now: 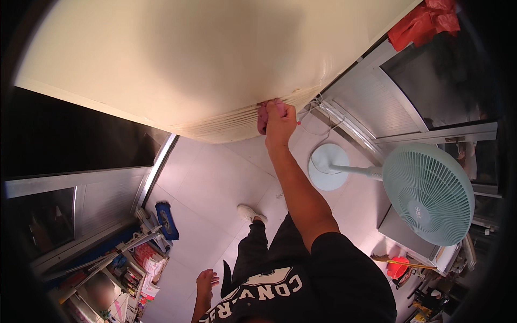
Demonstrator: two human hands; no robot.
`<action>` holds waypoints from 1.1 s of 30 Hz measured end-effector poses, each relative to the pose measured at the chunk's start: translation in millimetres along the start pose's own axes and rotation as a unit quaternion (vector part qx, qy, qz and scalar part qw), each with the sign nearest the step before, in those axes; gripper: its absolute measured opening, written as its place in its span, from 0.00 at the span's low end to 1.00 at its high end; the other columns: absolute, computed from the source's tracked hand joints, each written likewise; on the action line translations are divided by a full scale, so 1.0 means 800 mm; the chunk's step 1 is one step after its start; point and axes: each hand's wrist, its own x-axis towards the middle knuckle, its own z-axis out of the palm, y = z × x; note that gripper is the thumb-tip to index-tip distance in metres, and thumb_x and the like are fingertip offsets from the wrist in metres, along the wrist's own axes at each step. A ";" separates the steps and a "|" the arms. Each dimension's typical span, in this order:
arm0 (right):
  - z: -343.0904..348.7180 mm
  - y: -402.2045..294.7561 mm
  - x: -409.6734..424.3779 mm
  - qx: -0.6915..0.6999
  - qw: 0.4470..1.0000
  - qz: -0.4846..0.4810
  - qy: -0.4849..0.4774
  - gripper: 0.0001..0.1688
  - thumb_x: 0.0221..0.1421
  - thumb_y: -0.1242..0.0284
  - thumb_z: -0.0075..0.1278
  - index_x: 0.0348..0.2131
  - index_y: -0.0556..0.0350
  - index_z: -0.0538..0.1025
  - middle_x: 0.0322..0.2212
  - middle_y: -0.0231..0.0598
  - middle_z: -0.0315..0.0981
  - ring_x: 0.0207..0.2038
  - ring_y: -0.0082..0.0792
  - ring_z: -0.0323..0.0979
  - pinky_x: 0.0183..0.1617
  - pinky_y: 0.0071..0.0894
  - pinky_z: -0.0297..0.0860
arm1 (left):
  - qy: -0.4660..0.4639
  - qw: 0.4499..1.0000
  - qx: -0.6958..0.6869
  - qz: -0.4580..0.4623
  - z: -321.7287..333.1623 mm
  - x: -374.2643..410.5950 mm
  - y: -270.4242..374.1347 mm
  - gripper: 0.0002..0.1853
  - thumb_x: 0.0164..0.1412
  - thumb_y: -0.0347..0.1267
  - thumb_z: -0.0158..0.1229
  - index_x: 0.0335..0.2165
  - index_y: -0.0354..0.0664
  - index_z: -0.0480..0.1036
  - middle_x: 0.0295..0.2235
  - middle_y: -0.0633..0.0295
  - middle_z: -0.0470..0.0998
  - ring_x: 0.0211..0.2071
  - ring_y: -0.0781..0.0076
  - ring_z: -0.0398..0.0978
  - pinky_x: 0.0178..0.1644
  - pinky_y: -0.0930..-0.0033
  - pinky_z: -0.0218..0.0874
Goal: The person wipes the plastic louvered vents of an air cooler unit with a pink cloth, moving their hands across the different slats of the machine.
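My right hand (280, 117) is raised in front of me, its fingers closed on a pink cloth (262, 119). The cloth rests against the ribbed edge of a large cream-coloured panel (226, 60), which fills the top of the view. Parallel grooves with brownish marks run along that edge on both sides of the cloth. Low at my side hangs my left hand (207, 278), holding nothing, its fingers loosely bent and a little apart. The part of the cloth under my right fingers is hidden.
A pale green standing fan (428, 194) is at the right, with loose cables (331, 123) behind its base. Metal-framed glass partitions (440, 80) flank both sides. A blue-headed brush (167, 220) and filled shelves (133, 278) stand lower left; a red container (398, 267) is lower right.
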 end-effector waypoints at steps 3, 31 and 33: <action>-0.012 -0.017 0.025 -0.055 0.995 -0.079 0.036 0.09 0.58 0.80 0.53 0.34 0.57 0.66 0.22 0.35 0.70 0.16 0.20 0.62 0.12 0.24 0.55 | -0.003 1.000 0.004 -0.015 0.000 0.010 -0.009 0.19 0.65 0.37 0.53 0.49 0.34 0.69 0.38 0.53 0.77 0.35 0.62 0.78 0.37 0.62 0.71; -0.043 -0.020 0.060 -0.172 0.980 -0.089 -0.053 0.08 0.54 0.82 0.54 0.31 0.65 0.68 0.21 0.38 0.75 0.17 0.24 0.72 0.19 0.23 0.66 | 0.006 0.999 0.027 0.020 0.046 0.003 0.020 0.19 0.64 0.36 0.53 0.48 0.34 0.70 0.38 0.54 0.77 0.35 0.63 0.78 0.38 0.63 0.71; -0.042 -0.031 0.056 -0.142 0.986 -0.076 -0.042 0.08 0.54 0.82 0.54 0.33 0.65 0.68 0.20 0.38 0.74 0.17 0.24 0.71 0.18 0.24 0.66 | 0.009 0.999 0.022 0.021 0.061 -0.003 0.022 0.19 0.64 0.36 0.53 0.48 0.34 0.70 0.38 0.53 0.77 0.35 0.63 0.78 0.38 0.63 0.72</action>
